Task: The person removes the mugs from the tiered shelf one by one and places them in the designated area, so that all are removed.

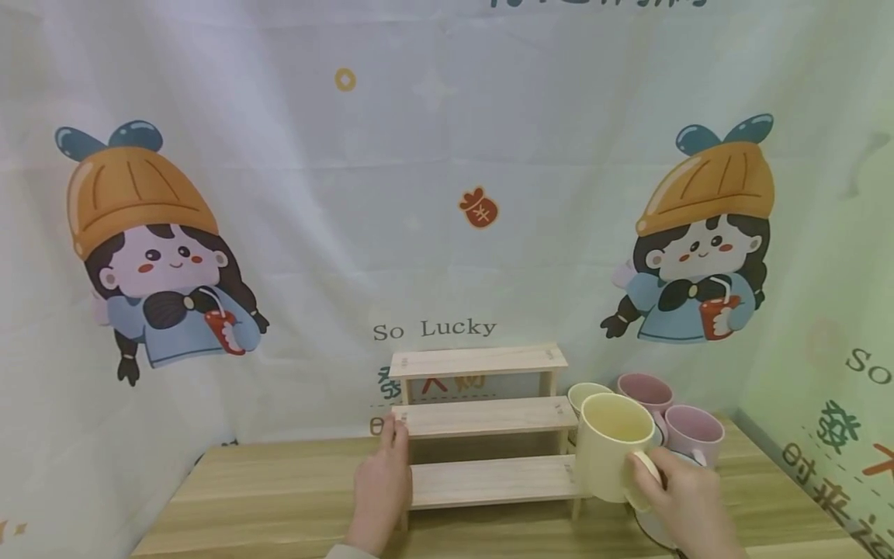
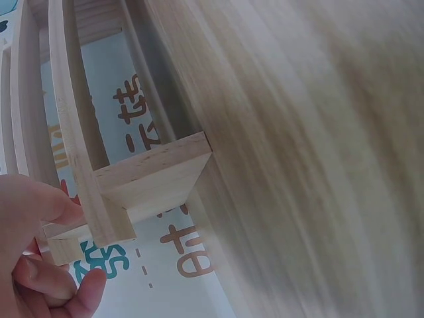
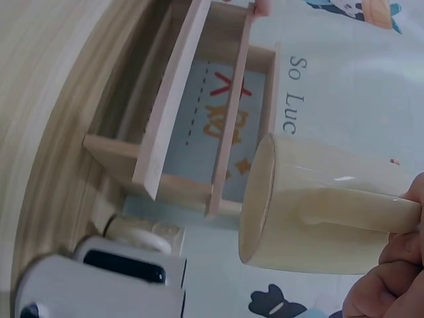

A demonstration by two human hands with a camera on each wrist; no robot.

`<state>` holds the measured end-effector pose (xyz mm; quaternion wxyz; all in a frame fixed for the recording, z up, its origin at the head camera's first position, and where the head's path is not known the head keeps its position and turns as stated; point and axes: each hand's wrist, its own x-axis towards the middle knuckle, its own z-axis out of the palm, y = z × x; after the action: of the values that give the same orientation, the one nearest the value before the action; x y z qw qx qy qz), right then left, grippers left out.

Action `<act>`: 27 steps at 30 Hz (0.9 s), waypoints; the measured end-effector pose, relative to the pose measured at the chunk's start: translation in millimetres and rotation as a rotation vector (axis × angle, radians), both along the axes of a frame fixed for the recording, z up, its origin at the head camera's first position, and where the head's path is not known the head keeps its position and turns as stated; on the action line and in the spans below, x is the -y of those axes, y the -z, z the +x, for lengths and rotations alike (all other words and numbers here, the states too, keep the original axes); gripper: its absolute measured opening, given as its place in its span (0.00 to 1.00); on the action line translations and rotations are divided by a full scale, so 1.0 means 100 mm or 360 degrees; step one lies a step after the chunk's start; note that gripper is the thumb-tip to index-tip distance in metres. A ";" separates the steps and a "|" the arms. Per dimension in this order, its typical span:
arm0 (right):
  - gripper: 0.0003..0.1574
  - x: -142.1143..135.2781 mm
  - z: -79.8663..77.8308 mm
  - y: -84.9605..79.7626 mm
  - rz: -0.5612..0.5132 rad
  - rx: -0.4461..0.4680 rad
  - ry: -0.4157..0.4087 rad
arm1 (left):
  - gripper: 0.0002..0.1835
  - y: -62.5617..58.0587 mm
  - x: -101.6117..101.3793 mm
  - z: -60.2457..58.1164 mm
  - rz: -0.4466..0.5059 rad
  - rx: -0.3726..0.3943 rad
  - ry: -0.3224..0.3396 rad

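Observation:
My right hand point(image 1: 687, 497) grips a pale yellow mug point(image 1: 608, 450) by its handle. The mug is upright in the air, just in front of the right end of a three-tier wooden shelf point(image 1: 489, 419). In the right wrist view the same mug point(image 3: 318, 205) shows its rim toward the shelf. My left hand point(image 1: 380, 481) holds the left end of the shelf's middle tier. In the left wrist view the fingers of the left hand point(image 2: 40, 245) curl about that plank's end. No mug stands on any tier.
Right of the shelf are another pale yellow cup point(image 1: 585, 392), two pink mugs point(image 1: 646, 390) and a partly hidden white item point(image 1: 653, 528). All rest on a wood-grain table point(image 1: 279, 497). A printed cloth point(image 1: 314, 233) hangs behind and along the sides.

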<state>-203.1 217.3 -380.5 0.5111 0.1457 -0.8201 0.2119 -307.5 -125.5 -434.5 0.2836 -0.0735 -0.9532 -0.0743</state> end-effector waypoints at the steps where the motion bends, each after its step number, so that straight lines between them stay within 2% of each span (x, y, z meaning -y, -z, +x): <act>1: 0.22 -0.03 0.01 -0.01 -0.0017 0.0035 0.0023 | 0.28 0.00 0.00 0.00 -0.0007 -0.0008 -0.0002; 5: 0.21 -0.13 0.05 -0.05 -0.0032 0.0111 0.0084 | 0.27 0.00 0.02 -0.01 -0.0037 -0.0041 -0.0019; 11: 0.24 -0.34 0.06 -0.08 0.0036 0.0041 0.0156 | 0.28 -0.01 0.01 0.01 -0.0034 -0.0016 -0.0019; 13: 0.24 -0.39 0.08 -0.08 0.0010 0.0069 0.0202 | 0.28 0.00 0.01 0.01 -0.0029 -0.0029 -0.0011; 18: 0.28 -0.55 0.11 -0.09 -0.0028 0.0001 0.0284 | 0.27 0.00 0.02 -0.01 -0.0025 -0.0102 0.0004; 22: 0.33 -0.67 0.15 -0.12 -0.0032 -0.0019 0.0375 | 0.27 0.00 0.02 0.00 -0.0012 -0.0063 -0.0001; 27: 0.30 -0.80 0.24 -0.17 -0.0067 0.0268 0.0567 | 0.28 0.00 0.01 0.01 -0.0019 -0.0019 -0.0011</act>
<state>-179.0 297.1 -363.5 0.4729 -0.0306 -0.8683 0.1468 -306.8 -126.2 -434.6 0.2891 -0.0723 -0.9522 -0.0673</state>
